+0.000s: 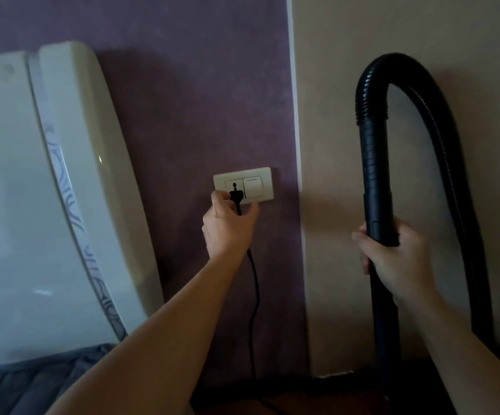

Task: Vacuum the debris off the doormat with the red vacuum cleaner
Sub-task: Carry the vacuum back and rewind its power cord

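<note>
At the wall plate (256, 184), thumb and fingers of my left hand (227, 227) pinch a small black plug (234, 195). The plug sits against the left half of the plate, with a rocker switch on the right half. I cannot tell whether it is fully seated. Its black cord (254, 283) runs under the palm, then hangs down the purple wall (183, 115) towards the dark floor.

My right hand (392, 259) grips a black rigid tube (377, 181) with the fingers wrapped round it, and the tube stands nearly upright. Of the vacuum cleaner, these black parts are what I can see:
- The tube is smooth and matt, with a joint line above my grip.
- A ribbed hose (371, 94) rises from the top of the tube.
- The hose arches over to the right and drops behind my forearm, along the beige wall (392, 25).

A white trim strip (296, 139) divides the two wall colours, and it lies between my hands. A glossy cream panel (9, 205) with a curved patterned band leans at the left. Grey quilted fabric (18, 387) lies below the panel.
</note>
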`<action>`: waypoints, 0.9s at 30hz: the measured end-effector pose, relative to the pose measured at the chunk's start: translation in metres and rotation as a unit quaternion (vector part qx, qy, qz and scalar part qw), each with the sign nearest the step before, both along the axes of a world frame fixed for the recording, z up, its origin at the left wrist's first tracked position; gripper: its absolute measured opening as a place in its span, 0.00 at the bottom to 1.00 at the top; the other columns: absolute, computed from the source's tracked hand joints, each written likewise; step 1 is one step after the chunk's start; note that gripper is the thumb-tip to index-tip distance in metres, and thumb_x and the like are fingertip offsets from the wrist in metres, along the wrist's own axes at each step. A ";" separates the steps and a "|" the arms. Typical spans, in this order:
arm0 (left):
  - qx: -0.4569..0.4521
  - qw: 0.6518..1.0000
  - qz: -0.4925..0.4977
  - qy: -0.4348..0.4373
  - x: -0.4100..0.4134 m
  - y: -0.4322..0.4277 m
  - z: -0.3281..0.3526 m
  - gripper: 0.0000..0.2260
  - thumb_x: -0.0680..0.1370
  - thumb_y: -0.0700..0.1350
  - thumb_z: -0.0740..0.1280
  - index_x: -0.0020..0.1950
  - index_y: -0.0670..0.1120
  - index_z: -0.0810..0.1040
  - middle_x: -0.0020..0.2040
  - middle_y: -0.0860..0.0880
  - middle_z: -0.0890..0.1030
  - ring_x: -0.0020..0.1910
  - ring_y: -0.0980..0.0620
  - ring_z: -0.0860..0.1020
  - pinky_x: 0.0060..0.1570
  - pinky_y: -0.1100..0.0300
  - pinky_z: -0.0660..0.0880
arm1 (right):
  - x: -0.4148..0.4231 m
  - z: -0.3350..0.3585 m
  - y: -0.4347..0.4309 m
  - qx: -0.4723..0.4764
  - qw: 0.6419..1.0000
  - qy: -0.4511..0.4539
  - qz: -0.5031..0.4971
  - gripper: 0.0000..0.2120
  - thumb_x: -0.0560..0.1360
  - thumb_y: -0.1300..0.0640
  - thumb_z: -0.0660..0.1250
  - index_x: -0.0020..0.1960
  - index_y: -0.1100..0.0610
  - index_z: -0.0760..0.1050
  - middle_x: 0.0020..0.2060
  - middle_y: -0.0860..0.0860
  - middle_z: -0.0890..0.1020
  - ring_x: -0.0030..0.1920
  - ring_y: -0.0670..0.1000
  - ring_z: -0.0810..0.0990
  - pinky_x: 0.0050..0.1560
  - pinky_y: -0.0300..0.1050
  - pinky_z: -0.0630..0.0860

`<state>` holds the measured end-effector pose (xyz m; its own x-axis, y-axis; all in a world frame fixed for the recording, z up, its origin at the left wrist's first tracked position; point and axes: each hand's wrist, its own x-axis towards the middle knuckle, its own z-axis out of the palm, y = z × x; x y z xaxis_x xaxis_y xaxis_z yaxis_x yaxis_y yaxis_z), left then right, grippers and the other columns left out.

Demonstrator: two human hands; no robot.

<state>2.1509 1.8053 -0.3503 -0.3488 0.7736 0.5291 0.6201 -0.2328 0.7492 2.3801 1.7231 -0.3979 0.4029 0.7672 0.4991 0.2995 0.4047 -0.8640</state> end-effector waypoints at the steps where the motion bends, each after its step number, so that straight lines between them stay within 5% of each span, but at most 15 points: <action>1: -0.008 0.999 0.000 -0.033 0.002 0.005 -0.001 0.18 0.72 0.56 0.72 0.55 0.49 0.72 0.43 0.56 0.80 0.44 0.53 0.80 0.49 0.54 0.78 | 0.001 -0.001 0.000 0.000 1.000 0.000 0.001 0.06 0.76 0.63 0.73 0.46 0.56 0.77 0.27 0.54 0.78 0.24 0.47 0.76 0.28 0.35 0.75; 6: -0.004 0.992 0.012 -0.123 0.011 0.015 0.006 0.11 0.76 0.50 0.70 0.55 0.48 0.73 0.40 0.55 0.79 0.43 0.52 0.80 0.43 0.55 0.78 | 0.002 -0.003 0.003 -0.007 1.000 0.016 0.020 0.05 0.76 0.63 0.73 0.46 0.56 0.77 0.28 0.54 0.78 0.25 0.47 0.77 0.28 0.37 0.76; 10: -0.027 0.998 0.048 -0.044 0.013 0.016 0.008 0.13 0.78 0.54 0.67 0.56 0.48 0.69 0.44 0.51 0.77 0.43 0.47 0.76 0.43 0.55 0.71 | 0.003 -0.004 0.005 -0.005 0.999 0.021 0.026 0.05 0.76 0.64 0.73 0.45 0.57 0.77 0.25 0.53 0.77 0.24 0.49 0.76 0.28 0.37 0.75; 19: -0.083 0.976 0.075 0.189 -0.001 0.029 0.009 0.22 0.83 0.58 0.55 0.54 0.40 0.78 0.52 0.39 0.81 0.52 0.38 0.79 0.44 0.52 0.71 | 0.005 -0.006 0.004 0.003 0.999 0.031 0.044 0.06 0.76 0.65 0.72 0.45 0.56 0.77 0.25 0.53 0.76 0.24 0.49 0.76 0.27 0.38 0.76; 27: 0.003 0.989 -0.015 0.147 0.001 0.005 -0.012 0.18 0.83 0.55 0.58 0.38 0.45 0.70 0.34 0.48 0.78 0.31 0.49 0.76 0.31 0.58 0.67 | 0.001 -0.008 0.000 -0.010 0.999 0.035 0.026 0.06 0.76 0.64 0.73 0.45 0.57 0.77 0.26 0.53 0.77 0.23 0.47 0.76 0.26 0.36 0.74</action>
<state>2.1517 1.8103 -0.3627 -0.1557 0.7776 0.6092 0.8036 -0.2589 0.5359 2.3807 1.7227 -0.4061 0.3959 0.7976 0.4551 0.2171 0.4003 -0.8903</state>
